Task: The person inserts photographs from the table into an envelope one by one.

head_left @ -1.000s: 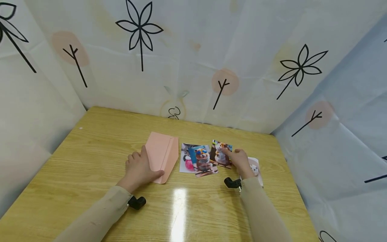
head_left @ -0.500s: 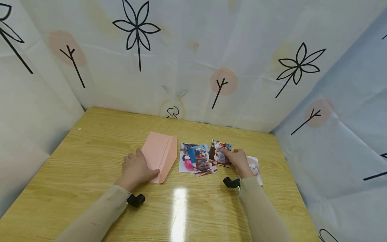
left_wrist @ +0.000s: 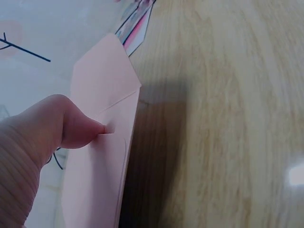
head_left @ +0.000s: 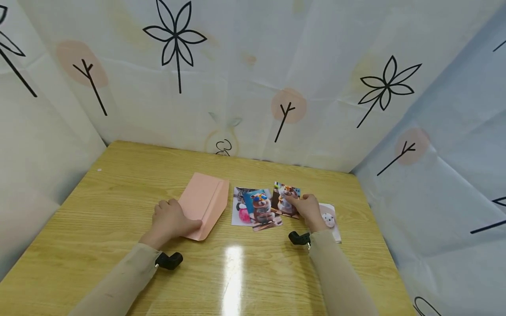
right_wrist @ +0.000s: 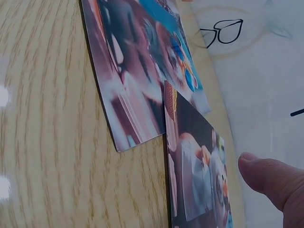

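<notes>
A pink envelope (head_left: 202,197) lies left of centre on the wooden table, its flap on the right side. My left hand (head_left: 170,220) holds its lower left part, the thumb on top; the other fingers are partly hidden. In the left wrist view the envelope (left_wrist: 104,95) is lifted off the table at the near edge and casts a shadow. My right hand (head_left: 309,210) reaches over a photo card of a hamster (head_left: 281,202), fingertips on or just above it. In the right wrist view the thumb (right_wrist: 266,173) stands apart from that card (right_wrist: 197,175).
Left of that card, several photo cards overlap, the top one a hamster in blue sunglasses (head_left: 262,206). Another card with a white animal (head_left: 329,221) lies partly under the right wrist. Patterned white cloth (head_left: 237,87) encloses the table's (head_left: 130,184) back and sides.
My left hand has shifted left, drawing the envelope's near end slightly left with it. My right hand stays over the same photo card. The whole view has drifted a little.
</notes>
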Motion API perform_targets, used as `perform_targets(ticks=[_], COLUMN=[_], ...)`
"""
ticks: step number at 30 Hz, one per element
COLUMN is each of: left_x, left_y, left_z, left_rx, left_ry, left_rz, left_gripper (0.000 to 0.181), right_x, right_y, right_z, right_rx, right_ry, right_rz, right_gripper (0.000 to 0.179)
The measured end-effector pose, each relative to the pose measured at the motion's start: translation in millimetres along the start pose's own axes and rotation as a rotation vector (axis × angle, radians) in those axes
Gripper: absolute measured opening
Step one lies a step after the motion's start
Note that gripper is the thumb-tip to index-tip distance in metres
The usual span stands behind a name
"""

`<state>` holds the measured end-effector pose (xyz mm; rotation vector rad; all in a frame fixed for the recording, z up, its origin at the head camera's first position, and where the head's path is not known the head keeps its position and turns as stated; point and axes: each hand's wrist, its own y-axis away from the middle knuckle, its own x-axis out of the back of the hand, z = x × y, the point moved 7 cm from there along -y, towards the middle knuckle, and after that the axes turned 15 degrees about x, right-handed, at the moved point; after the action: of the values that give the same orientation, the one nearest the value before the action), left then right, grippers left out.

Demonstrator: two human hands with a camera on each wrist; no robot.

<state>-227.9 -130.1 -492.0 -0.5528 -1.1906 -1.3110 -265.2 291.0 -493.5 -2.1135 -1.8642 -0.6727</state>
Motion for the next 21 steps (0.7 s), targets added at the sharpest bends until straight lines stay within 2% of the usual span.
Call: perform_targets(ticks=[7, 13, 17, 21], left_x=[3.3, 14.3, 17.8, 17.3], left_y=[-1.7, 0.1, 2.6, 4.4], left_z=[-5.4, -1.9, 3.3, 5.7], left_rx=[-0.012, -0.054, -0.086, -0.092], left_ry=[0.034, 0.093, 0.122, 0.166], left_rz=[-0.033, 0.027, 0.063, 0.065], left_gripper=[0.088, 0.081, 0.084, 0.089], right_x=[-1.7, -5.8, -5.1, -3.9], right_y=[1.5, -2.6, -4.7, -5.7], right_z=[0.0, -3.6, -3.2, -3.8], right_rx=[0.007, 0.027, 0.018, 0.028], right_ry=[0.033, 0.030, 0.153, 0.314], right_rz=[0.023, 0.041, 0.049, 0.046], right_gripper=[0.091, 0.091, 0.094, 0.093])
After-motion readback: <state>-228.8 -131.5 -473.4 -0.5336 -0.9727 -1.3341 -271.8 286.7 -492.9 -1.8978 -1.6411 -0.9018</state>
